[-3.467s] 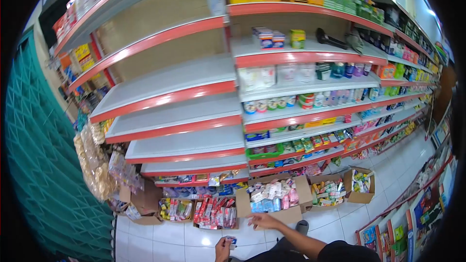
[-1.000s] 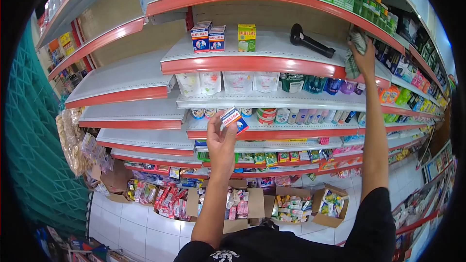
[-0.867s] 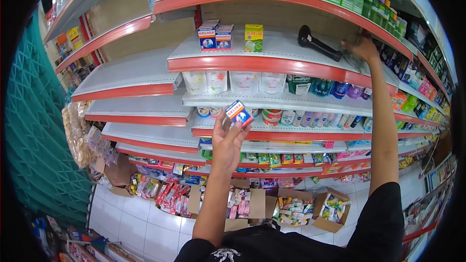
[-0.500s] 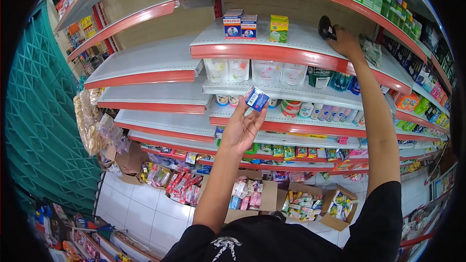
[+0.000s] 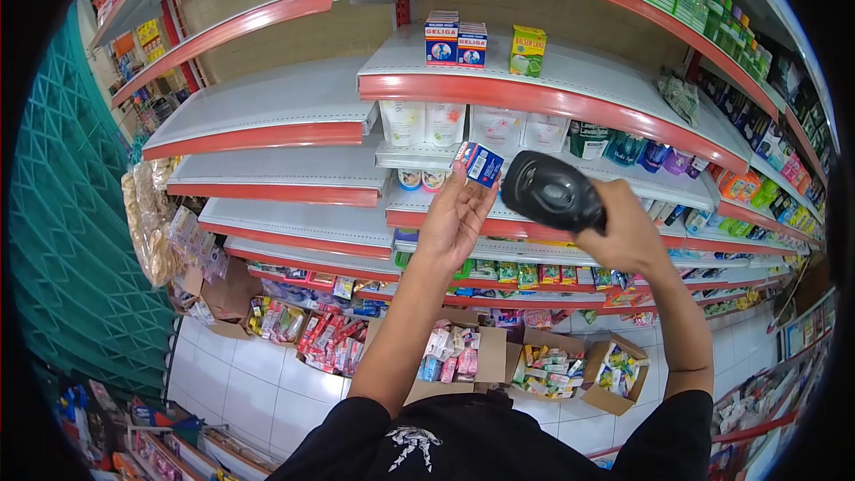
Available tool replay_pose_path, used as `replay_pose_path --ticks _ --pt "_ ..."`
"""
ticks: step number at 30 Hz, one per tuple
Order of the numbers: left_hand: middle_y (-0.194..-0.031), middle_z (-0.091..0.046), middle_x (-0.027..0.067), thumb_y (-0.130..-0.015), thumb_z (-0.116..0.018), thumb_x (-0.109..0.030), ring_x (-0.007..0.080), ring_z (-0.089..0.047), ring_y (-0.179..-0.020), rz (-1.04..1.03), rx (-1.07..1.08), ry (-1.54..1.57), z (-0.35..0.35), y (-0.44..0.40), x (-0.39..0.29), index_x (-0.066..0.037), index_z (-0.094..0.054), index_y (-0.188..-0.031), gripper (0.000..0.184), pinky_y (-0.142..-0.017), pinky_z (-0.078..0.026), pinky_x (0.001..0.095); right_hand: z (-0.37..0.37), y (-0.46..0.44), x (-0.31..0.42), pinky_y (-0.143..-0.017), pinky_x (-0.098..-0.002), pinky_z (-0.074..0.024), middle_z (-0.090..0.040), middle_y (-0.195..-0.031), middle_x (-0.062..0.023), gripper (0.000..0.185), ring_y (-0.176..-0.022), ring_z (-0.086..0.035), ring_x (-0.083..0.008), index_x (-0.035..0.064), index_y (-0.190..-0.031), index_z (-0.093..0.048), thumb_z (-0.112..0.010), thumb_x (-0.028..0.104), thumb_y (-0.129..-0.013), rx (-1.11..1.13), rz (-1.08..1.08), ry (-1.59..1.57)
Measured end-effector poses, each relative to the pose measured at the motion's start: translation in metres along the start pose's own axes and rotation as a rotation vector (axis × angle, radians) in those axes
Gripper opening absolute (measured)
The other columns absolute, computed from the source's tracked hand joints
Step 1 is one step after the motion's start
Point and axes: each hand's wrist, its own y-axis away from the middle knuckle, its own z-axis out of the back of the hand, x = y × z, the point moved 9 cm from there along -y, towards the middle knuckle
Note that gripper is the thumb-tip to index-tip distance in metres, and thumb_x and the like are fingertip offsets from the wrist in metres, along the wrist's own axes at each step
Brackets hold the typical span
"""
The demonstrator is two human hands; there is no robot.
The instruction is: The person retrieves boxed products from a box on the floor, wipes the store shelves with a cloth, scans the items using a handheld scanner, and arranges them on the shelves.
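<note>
Between its fingertips my left hand (image 5: pixel 456 218) holds a small blue box (image 5: pixel 480 165), barcode side up. My right hand (image 5: pixel 626 230) is wrapped round a black handheld scanner (image 5: pixel 554 191), whose head is close to the right of the box. On the shelf above stand blue Geliga boxes (image 5: pixel 442 41) and, to their right, a green and yellow box (image 5: pixel 527 51). A crumpled grey-green cloth (image 5: pixel 679 98) lies at the right part of that shelf.
Shelves with red edges (image 5: pixel 534 98) span the view, with pouches (image 5: pixel 494 128) below the Geliga boxes. Open cartons of small packets (image 5: pixel 614 374) stand on the tiled floor (image 5: pixel 303 391). A green folding gate (image 5: pixel 89 240) is at the left, hanging snack bags (image 5: pixel 153 227) beside it.
My right hand has brought the black scanner off the upper shelf, down and left beside the blue box. My left hand still holds the box, now slightly higher in view.
</note>
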Motion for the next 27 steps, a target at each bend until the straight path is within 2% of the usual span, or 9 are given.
replay_pose_path --ticks 1,5,8,11,14,17,18,22,27 --pt "-0.089 -0.051 0.0059 -0.089 -0.056 -0.029 0.0156 -0.056 -0.093 0.02 -0.001 -0.015 0.004 -0.001 0.004 0.0 -0.047 -0.107 0.035 -0.087 -0.05 0.027 0.002 0.006 0.008 -0.067 -0.0377 -0.0439 -0.058 -0.07 -0.0218 0.044 -0.066 -0.055 -0.0336 -0.0022 -0.096 -0.059 -0.058 0.021 -0.058 -0.149 0.13 0.123" --pt "-0.085 -0.052 0.0037 -0.087 -0.058 -0.032 0.0115 -0.054 -0.083 0.037 -0.041 -0.074 0.002 0.002 0.008 -0.006 -0.051 -0.099 0.03 -0.077 -0.051 0.0238 -0.007 0.004 0.005 -0.07 -0.039 -0.0431 -0.059 -0.071 -0.0213 0.044 -0.066 -0.054 -0.0345 -0.0015 -0.096 -0.06 -0.058 0.021 -0.059 -0.11 0.008 -0.049" --pt "-0.099 -0.055 0.014 -0.09 -0.055 -0.028 0.0196 -0.058 -0.095 0.042 0.001 -0.036 0.012 -0.003 0.01 0.0 -0.049 -0.109 0.035 -0.086 -0.051 0.0311 -0.011 0.004 -0.003 -0.071 -0.0391 -0.0428 -0.059 -0.072 -0.0208 0.045 -0.068 -0.054 -0.0343 -0.0006 -0.098 -0.06 -0.058 0.021 -0.059 -0.143 0.072 -0.01" --pt "-0.101 -0.055 0.0144 -0.09 -0.055 -0.028 0.0194 -0.057 -0.096 0.045 0.003 -0.015 0.015 -0.005 0.013 0.0 -0.048 -0.11 0.035 -0.086 -0.051 0.0309 -0.009 0.006 -0.002 -0.069 -0.0393 -0.0431 -0.058 -0.071 -0.0206 0.046 -0.067 -0.055 -0.0344 -0.0003 -0.1 -0.059 -0.058 0.02 -0.059 -0.172 0.11 0.062" --pt "-0.105 -0.054 0.0152 -0.089 -0.055 -0.028 0.0205 -0.057 -0.098 0.047 -0.002 0.009 0.017 -0.006 0.014 0.0 -0.047 -0.112 0.037 -0.087 -0.051 0.0313 -0.01 0.004 -0.011 -0.078 -0.0372 -0.0389 -0.059 -0.083 -0.0197 0.04 -0.081 -0.051 -0.033 -0.0015 -0.098 -0.059 -0.06 0.018 -0.063 -0.093 -0.015 0.013" --pt "-0.108 -0.053 0.0156 -0.088 -0.058 -0.021 0.0217 -0.056 -0.1 -0.006 0.001 -0.009 0.006 -0.003 0.007 0.0 -0.044 -0.114 0.037 -0.088 -0.05 0.0307 0.025 0.002 -0.001 -0.069 -0.04 -0.0436 -0.058 -0.073 -0.0217 0.045 -0.072 -0.055 -0.038 -0.0006 -0.101 -0.052 -0.058 0.019 -0.061 -0.3 0.118 0.035" --pt "-0.108 -0.053 0.0156 -0.088 -0.058 -0.021 0.0217 -0.056 -0.1 -0.01 0.012 -0.01 0.002 -0.006 0.003 0.0 -0.044 -0.114 0.037 -0.088 -0.05 0.0307 0.041 0.001 -0.007 -0.067 -0.0401 -0.0445 -0.059 -0.078 -0.0224 0.046 -0.072 -0.057 -0.0388 -0.0005 -0.103 -0.049 -0.058 0.019 -0.063 -0.504 0.221 0.312" --pt "-0.11 -0.052 0.014 -0.083 -0.061 -0.004 0.0217 -0.055 -0.103 -0.25 0.007 -0.28 -0.015 -0.018 -0.041 -0.002 -0.038 -0.124 0.047 -0.09 -0.047 0.0325 0.097 -0.047 -0.071 -0.075 -0.0437 -0.0431 -0.058 -0.09 -0.0257 0.046 -0.084 -0.057 -0.0422 0.0021 -0.111 -0.046 -0.057 0.019 -0.07 -0.466 0.018 0.307" --pt "-0.108 -0.052 0.0101 -0.079 -0.063 0.0 0.0153 -0.055 -0.093 -0.834 0.233 -1.179 -0.091 -0.043 -0.099 -0.002 -0.042 -0.126 0.052 -0.082 -0.047 0.0258 0.134 -0.121 -0.147 -0.08 -0.0439 -0.042 -0.057 -0.1 -0.0273 0.047 -0.094 -0.055 -0.0419 0.0055 -0.121 -0.042 -0.057 0.029 -0.082 -0.532 0.139 0.585"
